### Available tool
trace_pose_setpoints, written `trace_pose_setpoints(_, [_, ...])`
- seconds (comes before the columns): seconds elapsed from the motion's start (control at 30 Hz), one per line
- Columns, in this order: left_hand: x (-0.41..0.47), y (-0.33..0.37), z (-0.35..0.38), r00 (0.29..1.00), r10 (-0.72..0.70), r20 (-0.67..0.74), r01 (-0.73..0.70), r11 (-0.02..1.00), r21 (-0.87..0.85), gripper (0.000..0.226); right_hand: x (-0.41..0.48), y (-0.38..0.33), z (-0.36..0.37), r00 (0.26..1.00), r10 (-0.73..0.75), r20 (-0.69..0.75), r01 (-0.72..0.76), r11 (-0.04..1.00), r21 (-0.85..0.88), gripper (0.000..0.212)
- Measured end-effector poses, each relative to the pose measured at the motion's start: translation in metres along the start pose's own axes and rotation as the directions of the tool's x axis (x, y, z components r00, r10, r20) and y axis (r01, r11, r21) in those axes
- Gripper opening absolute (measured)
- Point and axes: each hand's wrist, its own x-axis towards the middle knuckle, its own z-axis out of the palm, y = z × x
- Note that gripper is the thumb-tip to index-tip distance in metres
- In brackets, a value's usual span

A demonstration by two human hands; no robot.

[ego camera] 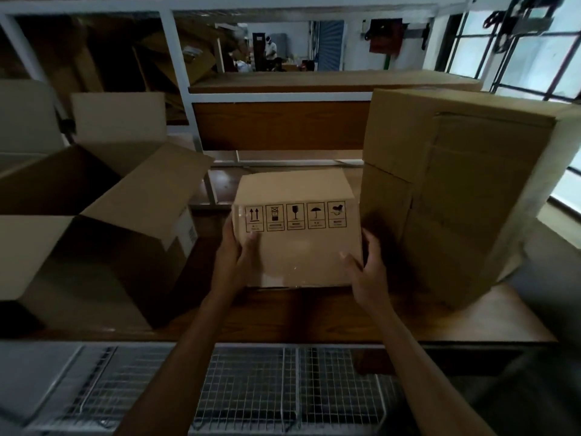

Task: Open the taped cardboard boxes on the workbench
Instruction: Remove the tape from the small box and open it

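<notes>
The left grip (234,247) is clasping the left edge of a small, closed brown cardboard box printed with a row of black handling symbols (295,243), its thumb lying on the near face and its fingers wrapping round the side. The right grip (369,265) is clasping the opposite edge the same way, so the box is sitting between the two grips, its lower edge meeting the dark wooden worktop (314,313). Just left of the left grip, a large brown cardboard box with open flaps (94,215) is standing. Just right of the right grip, a tall closed brown cardboard box (456,190) is standing. Beneath both forearms, a wire-mesh shelf (251,388) is showing.
</notes>
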Motion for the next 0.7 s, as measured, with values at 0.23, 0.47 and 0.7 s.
trace_pose_setpoints(0.23, [-0.061, -0.022, 0.009, 0.869, -0.409, 0.278, 0.491, 0.783, -0.382, 0.056, -0.049, 0.042, -0.015, 0.978, 0.204, -0.048, -0.208, 0.969, -0.133, 0.062])
trace_pose_setpoints(0.47, [-0.067, -0.027, 0.025, 0.883, -0.465, 0.064, 0.468, 0.881, -0.066, 0.057, -0.052, 0.053, -0.026, 0.977, 0.208, -0.041, -0.211, 0.940, -0.268, 0.061])
trace_pose_setpoints(0.7, [-0.038, -0.018, 0.037, 0.938, -0.347, 0.013, 0.346, 0.937, 0.043, 0.043, -0.007, 0.019, -0.013, 0.981, 0.189, -0.044, -0.192, 0.978, -0.081, 0.032])
